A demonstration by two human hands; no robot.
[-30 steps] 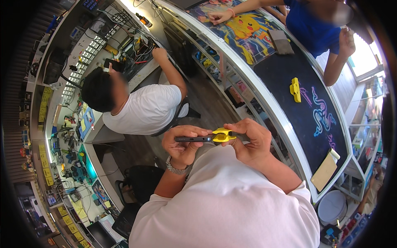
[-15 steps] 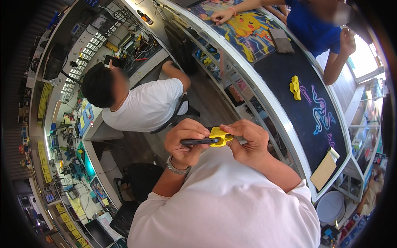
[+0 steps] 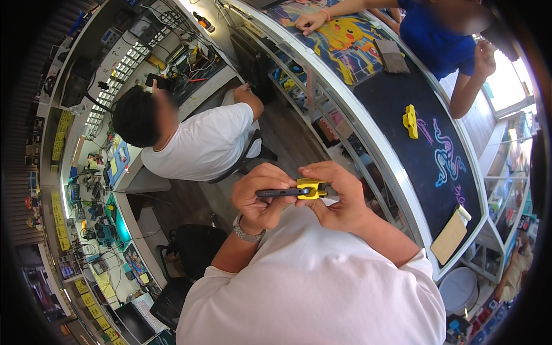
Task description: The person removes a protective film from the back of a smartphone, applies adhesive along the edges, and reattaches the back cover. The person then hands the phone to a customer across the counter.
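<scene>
My left hand (image 3: 252,192) is closed on a thin dark phone (image 3: 277,193), held edge-on in front of my chest, with fingers above and thumb below. A yellow plastic clamp (image 3: 311,183) has its jaws around the phone's right end. My right hand (image 3: 347,198) pinches that clamp from the right, fingers over the top and thumb underneath. Whether the jaws press tightly on the phone I cannot tell. A second yellow clamp (image 3: 410,121) lies on the dark mat (image 3: 382,95) of the counter to the right, away from both hands.
A person in white (image 3: 201,141) sits ahead on the left at a cluttered workbench (image 3: 198,80). Beyond the glass-sided counter stands a person in blue (image 3: 434,43), one arm resting on it. A grey cloth (image 3: 391,56) and a tan clipboard (image 3: 451,236) lie there. Behind my left arm stands a black chair (image 3: 198,250).
My right hand has shifted slightly left and its fingers have moved on the clamp, showing more of its jaws. The phone has risen slightly and moved right. The seated person's right arm has shifted.
</scene>
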